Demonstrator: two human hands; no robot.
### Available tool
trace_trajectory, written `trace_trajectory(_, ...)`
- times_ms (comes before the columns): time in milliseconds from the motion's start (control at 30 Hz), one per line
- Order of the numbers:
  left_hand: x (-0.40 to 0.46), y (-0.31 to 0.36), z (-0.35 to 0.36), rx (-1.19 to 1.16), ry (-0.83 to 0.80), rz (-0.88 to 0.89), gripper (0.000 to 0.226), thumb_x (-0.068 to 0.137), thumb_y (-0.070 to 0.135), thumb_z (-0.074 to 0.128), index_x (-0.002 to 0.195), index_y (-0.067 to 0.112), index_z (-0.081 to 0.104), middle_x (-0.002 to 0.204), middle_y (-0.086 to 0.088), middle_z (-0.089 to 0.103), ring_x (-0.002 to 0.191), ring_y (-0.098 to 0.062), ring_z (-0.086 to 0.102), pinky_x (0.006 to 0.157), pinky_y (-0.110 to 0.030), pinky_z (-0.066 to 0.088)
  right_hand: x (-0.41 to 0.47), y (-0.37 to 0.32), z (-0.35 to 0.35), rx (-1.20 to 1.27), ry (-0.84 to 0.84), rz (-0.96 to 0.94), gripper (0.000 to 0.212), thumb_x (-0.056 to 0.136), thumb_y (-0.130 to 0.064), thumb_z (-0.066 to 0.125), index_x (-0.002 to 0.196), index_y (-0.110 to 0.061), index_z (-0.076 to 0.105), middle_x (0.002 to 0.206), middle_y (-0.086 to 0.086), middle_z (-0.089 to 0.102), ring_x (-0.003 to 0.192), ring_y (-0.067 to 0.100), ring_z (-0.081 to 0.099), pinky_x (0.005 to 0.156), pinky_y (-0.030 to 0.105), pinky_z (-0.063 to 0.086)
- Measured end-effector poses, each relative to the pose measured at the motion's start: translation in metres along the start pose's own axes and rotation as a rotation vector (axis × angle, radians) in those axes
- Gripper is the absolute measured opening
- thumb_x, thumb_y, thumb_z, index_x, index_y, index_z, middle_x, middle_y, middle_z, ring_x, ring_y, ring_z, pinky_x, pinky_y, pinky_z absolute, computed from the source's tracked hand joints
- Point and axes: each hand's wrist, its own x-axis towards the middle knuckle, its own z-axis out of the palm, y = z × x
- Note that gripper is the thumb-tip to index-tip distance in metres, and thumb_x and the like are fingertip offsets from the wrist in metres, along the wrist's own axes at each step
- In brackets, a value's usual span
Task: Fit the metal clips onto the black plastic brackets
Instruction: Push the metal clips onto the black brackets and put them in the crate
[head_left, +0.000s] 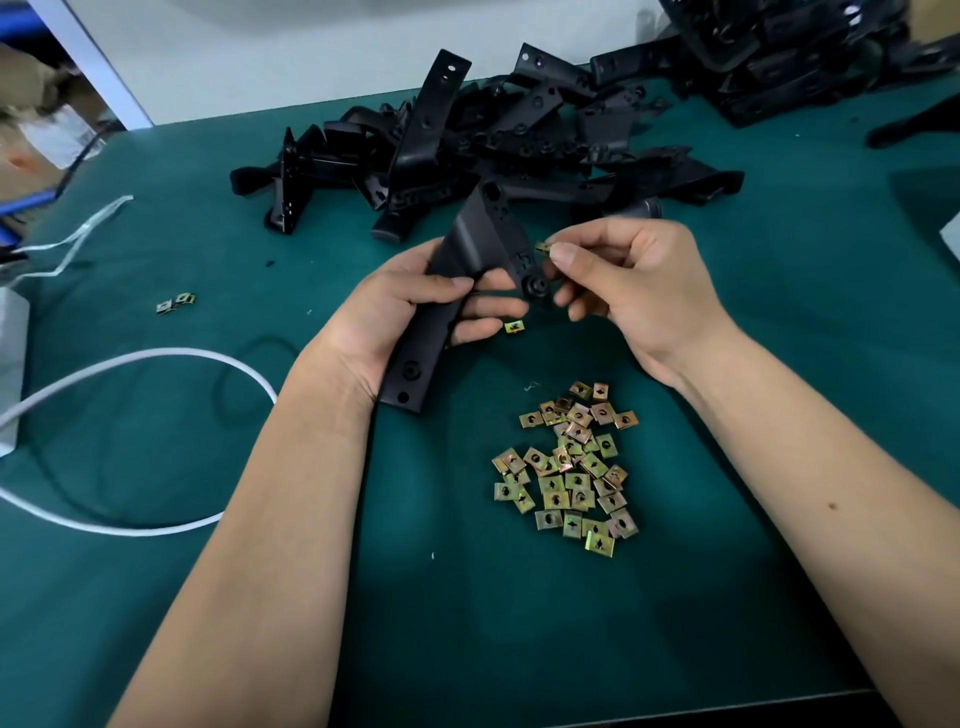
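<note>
My left hand (415, 312) grips a long black plastic bracket (467, 249) around its middle and holds it tilted above the green table. My right hand (623, 275) pinches a small brass-coloured metal clip (543, 247) between thumb and forefinger, right beside the bracket's right tab. A heap of several loose metal clips (571, 467) lies on the mat below my hands. One single clip (514, 327) lies just under my left fingers.
A pile of black brackets (467, 135) fills the back of the green table (156, 571), with more stacked at the far right (779, 47). Two stray clips (175, 303) lie at the left. A white cable (156, 358) loops across the left side.
</note>
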Motion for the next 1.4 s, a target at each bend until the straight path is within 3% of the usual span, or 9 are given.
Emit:
trace_trajectory(267, 0.000, 0.001, 0.001, 0.007, 0.004, -0.012, 0.039, 0.099, -0.008, 0.038, 0.132, 0.004, 0.053, 0.103, -0.010, 0.076, 0.091, -0.022, 0.077, 0.063, -0.021, 0.060, 0.000, 0.000, 0.002, -0.075, -0.032, 0.035, 0.017, 0.103, -0.011, 0.060, 0.089, -0.009, 0.069, 0.067, 0.000, 0.066, 0.059, 0.012, 0.056, 0.048, 0.021, 0.040)
trace_trajectory(600, 0.002, -0.001, -0.003, 0.042, -0.009, 0.020, 0.035, 0.097, -0.009, 0.040, 0.125, 0.006, 0.056, 0.100, -0.009, 0.075, 0.080, -0.021, 0.075, 0.050, -0.018, 0.050, 0.002, 0.000, 0.000, -0.124, -0.044, 0.045, 0.021, 0.102, -0.011, 0.060, 0.085, -0.017, 0.071, 0.069, 0.001, 0.062, 0.061, 0.012, 0.053, 0.050, 0.017, 0.040)
trace_trajectory(933, 0.006, -0.002, -0.005, 0.131, -0.089, -0.006, 0.030, 0.095, -0.012, 0.039, 0.119, -0.001, 0.052, 0.103, -0.017, 0.071, 0.060, -0.017, 0.055, 0.040, -0.016, 0.037, 0.000, -0.008, -0.001, -0.116, -0.100, 0.120, 0.022, 0.104, -0.009, 0.058, 0.086, -0.010, 0.069, 0.063, -0.003, 0.060, 0.056, 0.009, 0.051, 0.048, 0.017, 0.037)
trace_trajectory(1167, 0.010, -0.004, 0.000, 0.133, -0.008, -0.011, 0.032, 0.098, -0.013, 0.036, 0.122, 0.000, 0.053, 0.097, -0.015, 0.071, 0.056, -0.014, 0.049, 0.040, -0.015, 0.034, -0.004, -0.003, 0.021, -0.009, 0.159, 0.163, 0.026, 0.102, -0.015, 0.064, 0.076, -0.012, 0.066, 0.064, 0.000, 0.051, 0.054, 0.010, 0.040, 0.046, 0.021, 0.029)
trace_trajectory(1267, 0.010, -0.005, 0.002, 0.109, 0.004, -0.012, 0.033, 0.099, -0.013, 0.035, 0.124, -0.001, 0.052, 0.098, -0.015, 0.071, 0.055, -0.013, 0.048, 0.040, -0.015, 0.033, -0.005, -0.001, 0.026, -0.038, 0.254, 0.175, 0.025, 0.101, -0.021, 0.067, 0.076, -0.017, 0.069, 0.064, -0.005, 0.055, 0.056, 0.008, 0.045, 0.047, 0.022, 0.034)
trace_trajectory(1400, 0.009, -0.006, 0.002, 0.089, 0.012, 0.009, 0.033, 0.098, -0.014, 0.035, 0.126, -0.003, 0.049, 0.099, -0.016, 0.069, 0.055, -0.013, 0.045, 0.041, -0.015, 0.031, -0.004, -0.006, 0.019, 0.038, 0.147, 0.242, 0.018, 0.098, -0.019, 0.070, 0.080, -0.016, 0.073, 0.072, -0.003, 0.057, 0.064, 0.009, 0.049, 0.050, 0.021, 0.039)
